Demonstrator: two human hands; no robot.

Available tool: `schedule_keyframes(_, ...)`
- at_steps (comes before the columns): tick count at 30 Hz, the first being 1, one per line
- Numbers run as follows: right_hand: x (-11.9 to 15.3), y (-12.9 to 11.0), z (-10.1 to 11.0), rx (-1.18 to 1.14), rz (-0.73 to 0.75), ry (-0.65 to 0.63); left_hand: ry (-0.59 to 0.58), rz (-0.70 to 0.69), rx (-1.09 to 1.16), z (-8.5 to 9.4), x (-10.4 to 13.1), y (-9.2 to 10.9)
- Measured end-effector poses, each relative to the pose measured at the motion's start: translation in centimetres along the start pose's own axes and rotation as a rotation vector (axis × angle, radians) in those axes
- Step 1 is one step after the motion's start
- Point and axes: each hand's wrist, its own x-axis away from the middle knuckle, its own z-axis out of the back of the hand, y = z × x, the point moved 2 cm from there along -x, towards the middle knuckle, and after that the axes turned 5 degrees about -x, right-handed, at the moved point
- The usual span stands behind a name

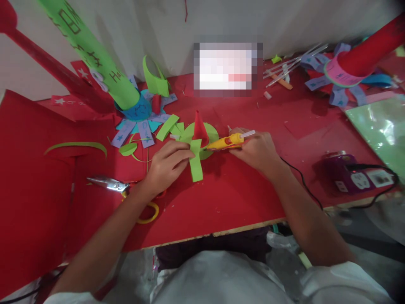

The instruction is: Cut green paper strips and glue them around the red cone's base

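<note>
My right hand [255, 150] is closed around a yellow glue gun [226, 141], a clear glue stick poking out of its back. The gun's nozzle meets a green paper strip [196, 162], or comes very close to it. My left hand [171, 164] pinches that strip at its left edge. Behind the strip lies a round green piece [210, 131] with a red paper cone [199, 128] standing on it. More green strips [169, 126] sit just left of the disc. Scissors with yellow handles [148, 213] lie partly under my left forearm.
A green paper tube [104, 63] with a blue base stands at the back left, and a red tube [373, 50] at the back right. On the right is a purple power socket box [344, 173] with a black cord [302, 183]. Clear glue sticks [295, 63] lie by the wall.
</note>
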Motion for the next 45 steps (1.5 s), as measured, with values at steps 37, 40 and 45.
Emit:
schedule_keyframes(37,0.0,1.2,-0.4,0.118,-0.081,0.024,-0.184,-0.122,-0.506,-2.3,-0.3,1.4)
schedule_keyframes(40,0.0,1.2,-0.4,0.115,-0.087,0.013,-0.213,-0.153,-0.533,-2.3,-0.4,1.5)
schedule_keyframes(45,-0.2,0.9,-0.1,0.177,-0.122,-0.024,-0.274,-0.242,-0.572,-2.2,-0.5,2.0)
